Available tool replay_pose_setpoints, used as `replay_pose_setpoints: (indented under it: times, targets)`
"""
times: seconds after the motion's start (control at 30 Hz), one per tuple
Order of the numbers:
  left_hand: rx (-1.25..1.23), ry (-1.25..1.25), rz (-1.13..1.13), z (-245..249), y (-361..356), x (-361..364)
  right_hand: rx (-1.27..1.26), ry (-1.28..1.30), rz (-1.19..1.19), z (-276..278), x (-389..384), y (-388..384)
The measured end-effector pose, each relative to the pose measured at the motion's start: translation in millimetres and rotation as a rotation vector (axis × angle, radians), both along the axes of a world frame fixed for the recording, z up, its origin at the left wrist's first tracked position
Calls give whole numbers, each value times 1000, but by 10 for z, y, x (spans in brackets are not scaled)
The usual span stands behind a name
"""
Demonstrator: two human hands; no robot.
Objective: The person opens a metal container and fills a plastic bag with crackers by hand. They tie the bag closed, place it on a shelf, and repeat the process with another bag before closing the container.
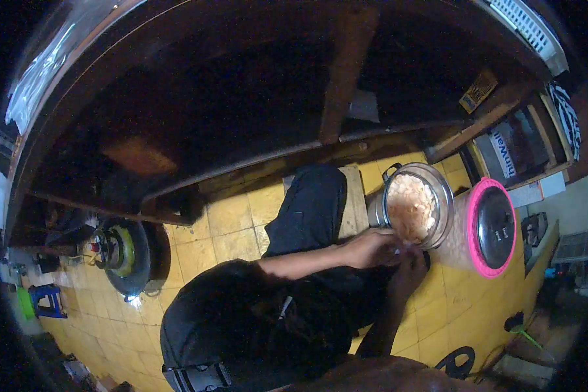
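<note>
I have my left hand and my right hand close together at the near side of the metal pot, by its rim. My left fingers are bent inward; my right hand is in shadow, its fingers brought up to the left ones. A small pale glint shows between them, but I cannot tell whether I have hold of something, nor how tightly either hand is closed.

The pot sits on the yellow tiled floor, just beside my bent leg, with pale pieces heaped inside it. On its other side is a tub with a pink rim and a dark lid.

My worry is the pot: my wrists are so near the rim that a careless turn could catch it, tip it and scatter pieces over the tiles. A shift of my knee could nudge it against the tub. The poor light at my fingertips could make me fumble anything small there, or pinch my own skin.
</note>
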State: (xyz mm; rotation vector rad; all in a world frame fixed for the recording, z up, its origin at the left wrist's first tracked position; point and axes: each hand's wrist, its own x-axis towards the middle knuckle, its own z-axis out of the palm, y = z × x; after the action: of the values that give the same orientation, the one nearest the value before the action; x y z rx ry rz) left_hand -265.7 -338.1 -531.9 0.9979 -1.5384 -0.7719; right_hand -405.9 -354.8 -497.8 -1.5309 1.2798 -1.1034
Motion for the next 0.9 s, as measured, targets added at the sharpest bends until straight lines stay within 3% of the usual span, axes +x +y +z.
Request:
replay_pose_setpoints:
  times: [0.13,0.33,0.47,0.57,0.6,0.67,0.73,0.83,0.9]
  targets:
    - [69,0,48,-18,32,27,52,21,43,23,12,-52]
    - [-64,62,194,33,-6,120,-81,216,194,202,73,-41]
    - [1,29,25,-26,-35,221,-104,362,434,34,-174,-260]
    - [-45,-2,-83,-56,-60,228,-30,279,494,45,-209,-281]
    - [-134,10,-120,-61,-73,225,-31,278,494,-41,-237,-289]
    - [-71,-41,-99,131,17,254,-67,154,378,-295,-292,-281]
    - [-7,-93,-80,160,55,238,-86,133,339,-154,-168,-213]
    - [-78,19,74,16,80,156,-104,125,212,-12,111,-37]
    - [137,48,140,-14,116,180,-101,140,111,-62,142,-30]
